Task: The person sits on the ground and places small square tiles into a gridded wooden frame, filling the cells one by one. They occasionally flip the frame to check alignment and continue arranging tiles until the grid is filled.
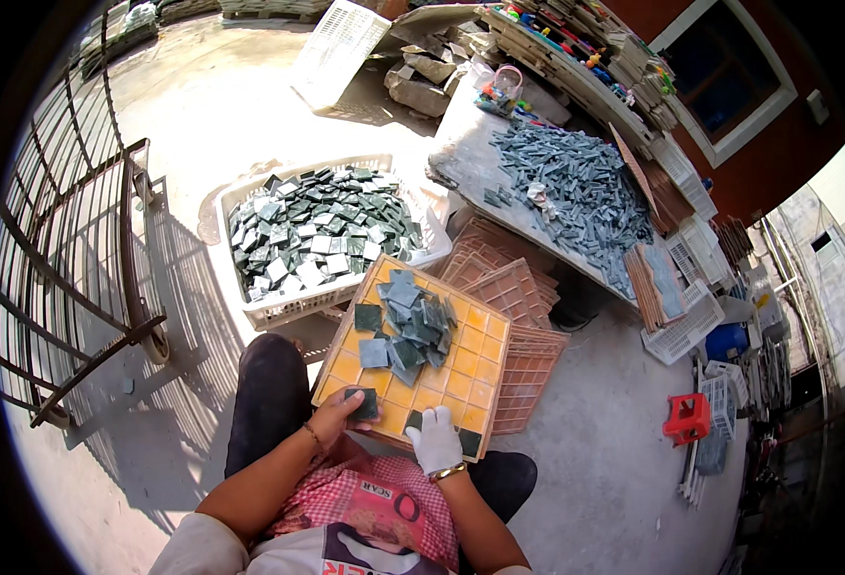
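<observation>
My bare left hand point(331, 418) grips a dark green square tile point(362, 404) at the near left edge of a yellow gridded tray point(477, 361). My right hand point(437, 444), in a white glove, is bent over the tray's near edge; whatever lies under its fingers is hidden. One dark tile point(415, 420) shows just left of the glove, and another dark tile point(470, 442) sits in the corner cell to its right. A loose heap of grey-green tiles point(413, 321) covers the middle and far part of the tray, which rests across my lap.
Beyond my left knee stands a white plastic crate point(293, 311) full of square tiles. Brown gridded trays point(528, 379) are stacked to the right. Narrow grey strips point(576, 182) pile on a low table point(475, 158). A metal rack point(125, 249) stands left, a red stool point(688, 419) right.
</observation>
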Demonstrator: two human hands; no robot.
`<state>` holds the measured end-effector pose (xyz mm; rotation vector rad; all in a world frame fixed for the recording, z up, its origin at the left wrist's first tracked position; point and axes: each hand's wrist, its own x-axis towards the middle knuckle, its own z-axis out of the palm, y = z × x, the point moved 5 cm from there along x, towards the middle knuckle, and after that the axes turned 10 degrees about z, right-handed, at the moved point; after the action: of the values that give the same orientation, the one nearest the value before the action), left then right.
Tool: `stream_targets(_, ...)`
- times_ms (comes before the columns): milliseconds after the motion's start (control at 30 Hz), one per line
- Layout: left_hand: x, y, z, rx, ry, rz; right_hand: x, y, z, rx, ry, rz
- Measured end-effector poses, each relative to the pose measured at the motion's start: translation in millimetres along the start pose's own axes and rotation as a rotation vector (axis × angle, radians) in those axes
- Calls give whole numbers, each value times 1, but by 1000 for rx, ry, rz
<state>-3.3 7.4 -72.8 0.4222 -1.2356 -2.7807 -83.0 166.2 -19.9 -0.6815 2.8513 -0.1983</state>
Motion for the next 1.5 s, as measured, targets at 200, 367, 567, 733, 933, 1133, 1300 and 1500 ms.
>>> stream_targets(200, -3, 1, 3, 1, -37, 0, 11, 3, -17, 72, -112, -151)
stream_targets(367, -3, -10, 12, -73, -172, -57, -2, -32, -47, 284, 3, -334)
stream_targets(567, -13, -5, 17, -73, -94, -101, -4, -67, -32, 275, 0, -556)
stream_targets(733, -3, -1, -5, 40, 4, 22, 11, -39, -27, 334, -62, -343)
stream_targets(933, 0, 15, -22, -105, 225, 126, 31, -21, -18, 348, -125, -379)
stream_targets(1133, -2, 18, -18, -57, 255, 123, 36, -23, -8, 328, -14, -265)
stream_targets(1300, -1, 18, -17, 0, 263, 112, 17, -37, -2, 165, -73, -187)
stream_targets(1500, 3, 13, -15, 176, 221, 144, 33, -37, -23, 358, 84, -175)
